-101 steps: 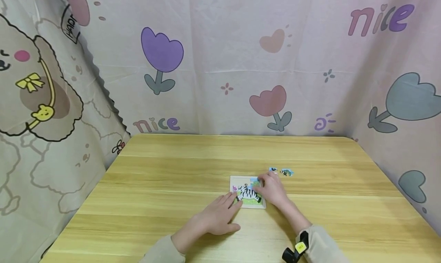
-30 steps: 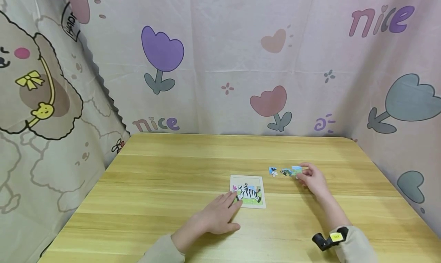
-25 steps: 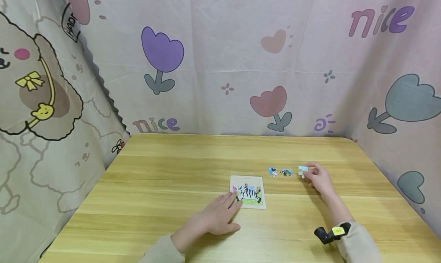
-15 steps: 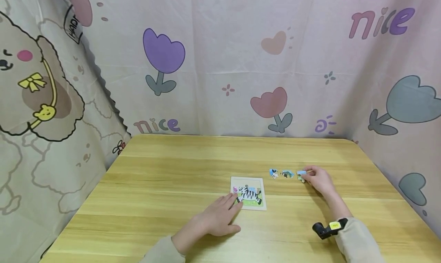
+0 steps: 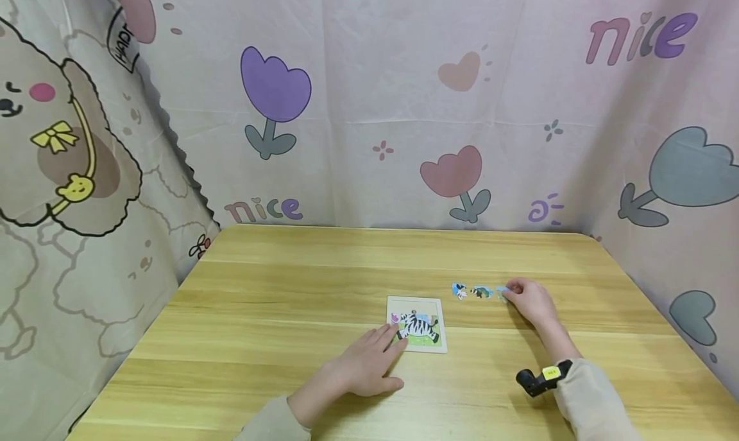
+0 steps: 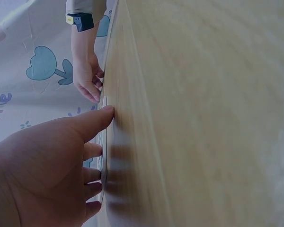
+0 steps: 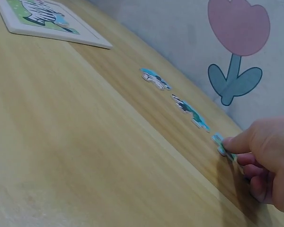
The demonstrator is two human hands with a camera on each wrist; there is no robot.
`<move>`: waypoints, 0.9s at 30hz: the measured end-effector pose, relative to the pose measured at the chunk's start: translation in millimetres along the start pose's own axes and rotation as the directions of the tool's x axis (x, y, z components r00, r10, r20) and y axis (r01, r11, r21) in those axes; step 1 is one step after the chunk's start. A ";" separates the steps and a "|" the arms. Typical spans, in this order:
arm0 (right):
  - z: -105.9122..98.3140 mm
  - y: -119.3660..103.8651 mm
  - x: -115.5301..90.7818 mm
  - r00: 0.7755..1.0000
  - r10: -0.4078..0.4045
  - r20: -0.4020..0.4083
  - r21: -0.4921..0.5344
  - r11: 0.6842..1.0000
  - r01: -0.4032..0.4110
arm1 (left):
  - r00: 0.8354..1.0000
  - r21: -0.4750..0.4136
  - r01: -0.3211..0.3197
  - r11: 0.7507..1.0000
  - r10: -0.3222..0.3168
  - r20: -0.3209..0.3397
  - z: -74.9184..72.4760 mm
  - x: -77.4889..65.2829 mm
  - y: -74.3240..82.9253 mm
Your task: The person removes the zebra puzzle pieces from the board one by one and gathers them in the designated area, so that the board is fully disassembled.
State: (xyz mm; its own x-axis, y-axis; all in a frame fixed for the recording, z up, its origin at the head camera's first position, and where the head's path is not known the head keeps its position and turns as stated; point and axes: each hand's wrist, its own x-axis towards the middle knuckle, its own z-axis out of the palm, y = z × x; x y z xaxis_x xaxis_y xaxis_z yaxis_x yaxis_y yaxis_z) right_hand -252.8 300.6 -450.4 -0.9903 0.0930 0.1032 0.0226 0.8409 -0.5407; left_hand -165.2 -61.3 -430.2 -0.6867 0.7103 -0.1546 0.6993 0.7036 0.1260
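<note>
Puzzle (image 5: 423, 328) lies partly under left hand (image 5: 366, 362); right hand (image 5: 532, 302) holds rightmost piece (image 7: 218, 140).

the place is curtained off; whether home or studio cannot be told. cartoon-printed fabric (image 5: 369, 62) hangs behind and at both sides of a wood-grain table (image 5: 300, 287).

Touching thin, pale flat board (image 6: 104, 137) on light-brown wood-grain tabletop (image 6: 203, 118) with bare left hand (image 6: 52, 165); holding bare right hand (image 6: 87, 79) farther off.
</note>
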 end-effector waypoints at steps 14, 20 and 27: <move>3.5 -24.2 1.8 0.996 -0.073 -0.050 0.099 0.992 0.078 | 0.999 -0.009 0.020 1.000 -0.020 0.025 -0.8 -0.2 2.3; 16.3 -55.4 1.9 0.991 -0.131 -0.026 0.199 0.971 0.133 | 0.999 -0.007 0.019 1.000 -0.019 0.027 -1.0 0.1 2.3; 37.3 -94.6 -4.4 0.978 -0.206 0.039 0.295 0.937 0.186 | 0.999 -0.015 0.026 1.000 -0.026 0.033 -1.3 1.2 1.3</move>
State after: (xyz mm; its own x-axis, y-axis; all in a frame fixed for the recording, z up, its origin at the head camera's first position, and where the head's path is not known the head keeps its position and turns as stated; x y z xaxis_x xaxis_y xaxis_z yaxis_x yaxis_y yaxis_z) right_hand -255.7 200.7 -430.8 -0.9783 -0.1028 0.1799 -0.2031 0.6481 -0.7340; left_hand -165.4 -59.5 -428.9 -0.6976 0.6910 -0.1897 0.6782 0.7221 0.1363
